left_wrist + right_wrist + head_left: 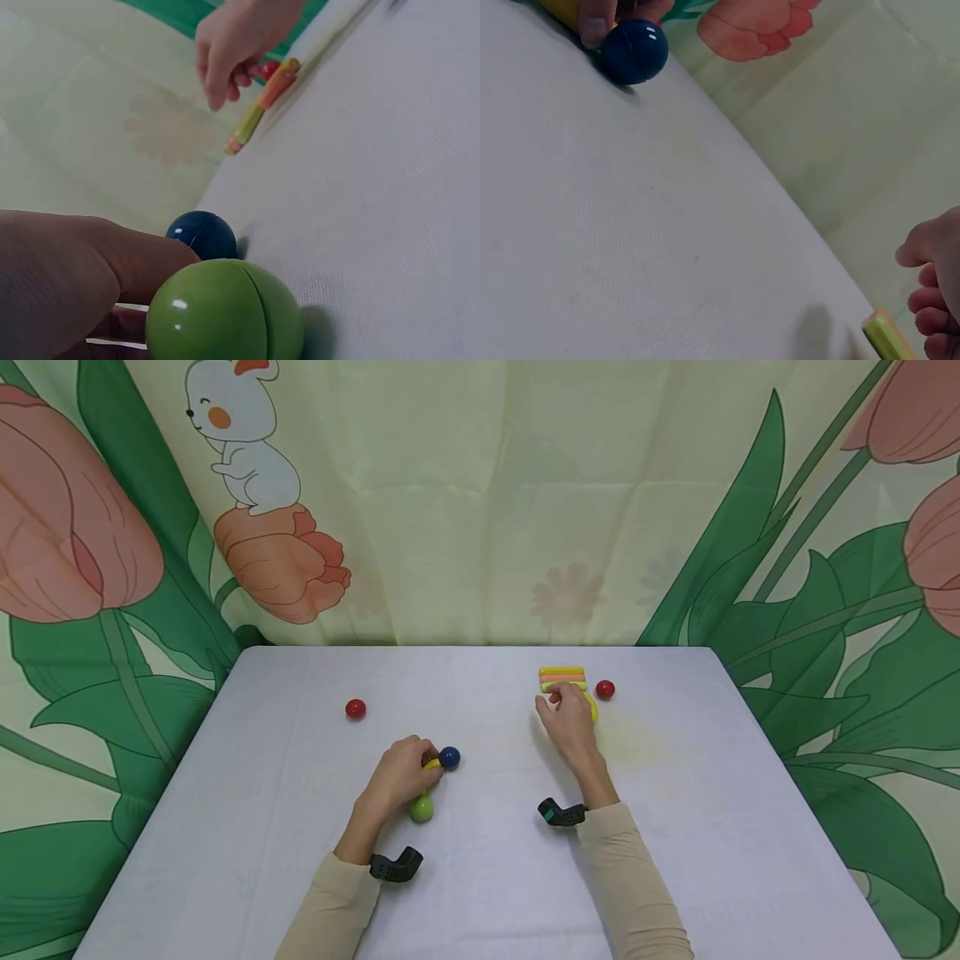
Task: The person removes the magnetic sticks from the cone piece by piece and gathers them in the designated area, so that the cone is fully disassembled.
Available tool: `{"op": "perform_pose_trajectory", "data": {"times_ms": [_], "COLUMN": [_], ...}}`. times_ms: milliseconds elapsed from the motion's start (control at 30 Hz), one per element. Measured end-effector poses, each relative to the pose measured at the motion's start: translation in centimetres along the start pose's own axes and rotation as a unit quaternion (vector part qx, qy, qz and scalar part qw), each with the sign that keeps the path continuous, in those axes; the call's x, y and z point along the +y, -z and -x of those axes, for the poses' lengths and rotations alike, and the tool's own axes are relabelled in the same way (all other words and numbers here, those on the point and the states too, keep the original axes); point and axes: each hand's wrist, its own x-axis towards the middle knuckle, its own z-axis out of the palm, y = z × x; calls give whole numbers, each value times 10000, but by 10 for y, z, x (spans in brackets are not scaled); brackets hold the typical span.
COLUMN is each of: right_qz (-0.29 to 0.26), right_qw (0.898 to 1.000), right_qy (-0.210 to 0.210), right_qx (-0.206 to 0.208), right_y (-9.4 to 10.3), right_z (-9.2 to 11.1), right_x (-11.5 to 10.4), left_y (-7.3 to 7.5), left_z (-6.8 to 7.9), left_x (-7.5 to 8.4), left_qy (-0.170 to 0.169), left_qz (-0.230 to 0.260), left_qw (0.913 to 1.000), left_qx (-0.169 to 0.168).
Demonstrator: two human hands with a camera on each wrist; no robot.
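Note:
My left hand [401,770] pinches a yellow stick [432,764], partly hidden by the fingers. A dark blue ball [449,757] sits at the stick's far end, by the fingertips. Close to the wrist side of that hand is a green ball [421,808], large in the left wrist view. My right hand [568,720] hovers over the far side of the table with fingers loosely bent, and nothing shows between them. Just beyond it lies a row of short sticks [562,677] in yellow, orange and green. A curved yellow stick [591,706] is partly covered by this hand.
One red ball [605,690] lies right of the stick row, another red ball [356,709] toward the back left. The white-covered table [480,877] ends at a printed curtain [480,510]. Each wrist wears a black camera [561,812].

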Motion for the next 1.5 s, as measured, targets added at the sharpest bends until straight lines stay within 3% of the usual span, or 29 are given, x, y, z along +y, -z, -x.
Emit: {"op": "perform_pose_trajectory", "data": {"times_ms": [300, 733, 1000, 1233, 1367, 1500], "right_qz": [-293, -277, -379, -479, -405, -268], "right_qw": [9970, 9832, 9644, 9390, 9294, 9263], "right_qy": [648, 1259, 1532, 1888, 2087, 2171], "right_qx": [-314, -1295, -2121, -2835, -3018, -3069], "right_y": [-6, -19, -31, -42, -46, -48], "right_z": [7, 19, 31, 43, 47, 49], "right_x": [-20, -42, -52, -60, -63, -64], "left_y": [-1, -6, -9, -11, -12, -13], "left_z": [-3, -5, -6, -6, -6, -6], "left_x": [0, 1, 4, 3, 2, 2], "left_qy": [44, 38, 87, -33, -92, -139], "left_qz": [37, -52, -57, -84, -101, -98], "left_qw": [9999, 9996, 9994, 9991, 9988, 9987], "left_qx": [116, 286, 323, 403, 460, 487]}}
